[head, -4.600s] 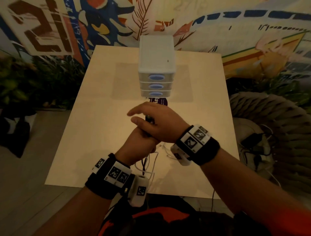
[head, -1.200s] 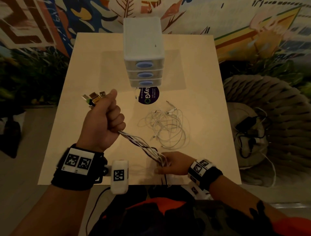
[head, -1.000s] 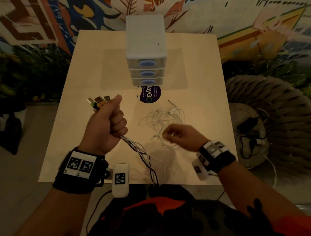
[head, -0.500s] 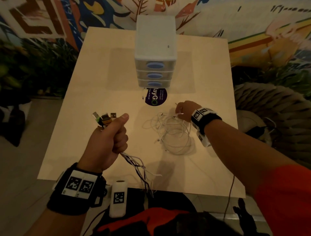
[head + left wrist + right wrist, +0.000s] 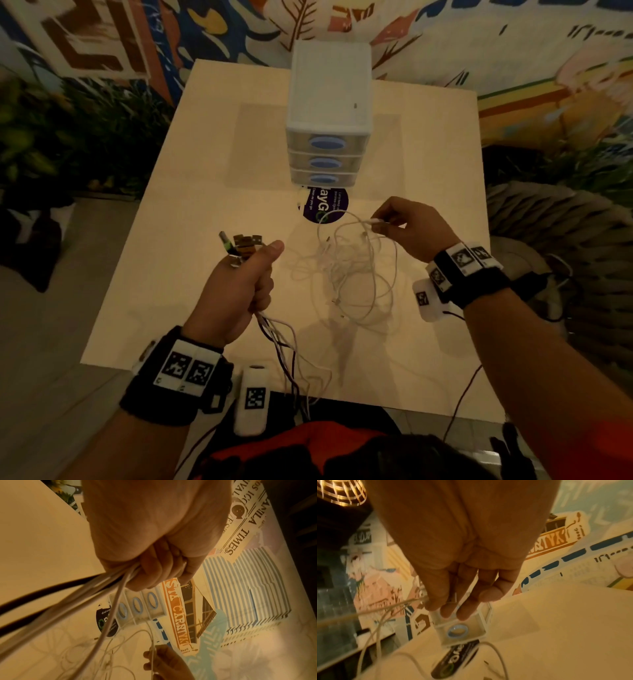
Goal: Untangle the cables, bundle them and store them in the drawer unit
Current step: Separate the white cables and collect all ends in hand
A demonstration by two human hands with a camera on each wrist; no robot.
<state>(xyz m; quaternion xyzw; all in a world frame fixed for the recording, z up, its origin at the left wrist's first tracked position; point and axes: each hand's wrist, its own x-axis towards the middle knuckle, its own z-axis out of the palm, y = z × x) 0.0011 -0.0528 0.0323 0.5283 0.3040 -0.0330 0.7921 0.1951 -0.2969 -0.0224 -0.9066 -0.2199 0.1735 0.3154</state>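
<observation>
Two hands are up over the pale surface (image 5: 191, 192). The left hand (image 5: 236, 294) is a tight fist, thumb on top, its fingers (image 5: 150, 566) wrapped round a gathered bundle of cables (image 5: 284, 346); the plug ends (image 5: 241, 245) stick out above the fist, and the white and dark strands trail down from under it and over the near edge of the surface. The right hand (image 5: 411, 229) is raised a little beyond, its thumb and fingertips pinching the end of a white cable (image 5: 376, 222), the other fingers (image 5: 464, 609) loosely extended. That cable runs down into a loose white tangle (image 5: 349, 281) lying on the surface between the two hands, partly lifted where the pinch draws it up.

Farther back, in the middle of the surface, stands the white drawer unit (image 5: 329, 99), three drawers stacked, each with a blue oval handle, all closed. A dark round sticker (image 5: 325, 205) lies flat just in front of its base, and one loop of the white cable crosses the sticker's near edge. A painted mural (image 5: 513, 37) fills the wall behind. To the right of the surface sits a woven basket chair (image 5: 548, 219), with dark leads on the cushion beside it. Green plants (image 5: 68, 130) stand on the left. Marker-tagged bands with small white camera units are strapped to both wrists.
</observation>
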